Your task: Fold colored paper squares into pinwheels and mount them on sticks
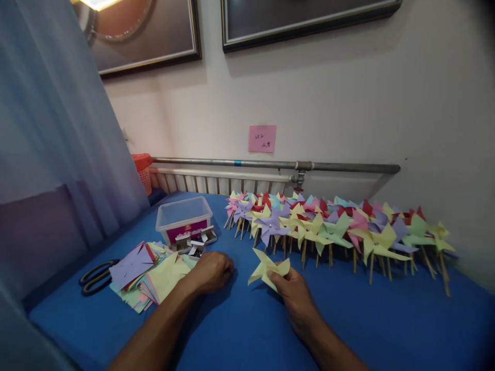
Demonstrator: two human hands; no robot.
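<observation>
My right hand (292,291) pinches a pale yellow paper pinwheel (266,269), thumb on its front, held above the blue cloth. No stick shows on this pinwheel. My left hand (214,270) is curled low over the cloth, beside several small open boxes (195,245). Its fingertips are turned away, so what they hold, if anything, is hidden. Left of that hand lies a pile of coloured paper squares (162,278), a purple sheet (133,265) on top. The black handles of scissors (96,278) stick out from the pile's left side.
Many finished pinwheels on sticks (328,229) are massed at the right. A clear plastic tub (183,214) stands behind the small boxes. Along the wall run a metal pipe (348,168) and a radiator (216,183). A curtain (65,113) hangs left, near a red basket (143,172).
</observation>
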